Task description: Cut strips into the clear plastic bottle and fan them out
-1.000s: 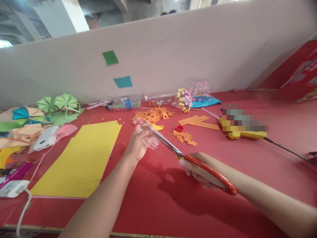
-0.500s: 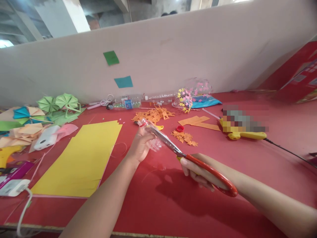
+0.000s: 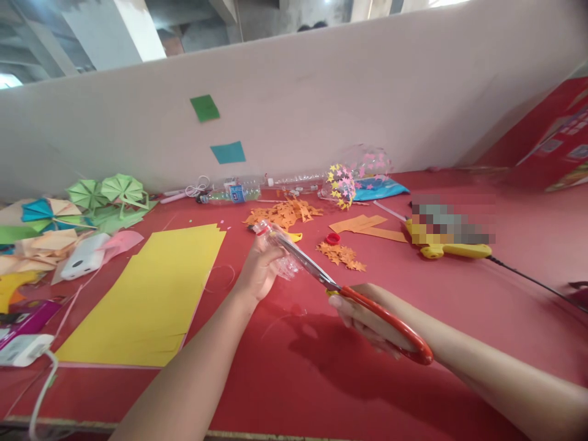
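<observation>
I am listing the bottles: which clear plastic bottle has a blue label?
The labelled bottle lying by the wall, nearest the green paper fans. The bare bottle right of it and the held bottle in the left hand show no label.

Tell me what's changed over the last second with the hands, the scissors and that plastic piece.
The left hand and the clear plastic bottle piece it grips shifted slightly right, along the blades of the scissors. The right hand barely moved. Nothing was picked up or let go. The yellow paper and orange stars stayed put.
</observation>
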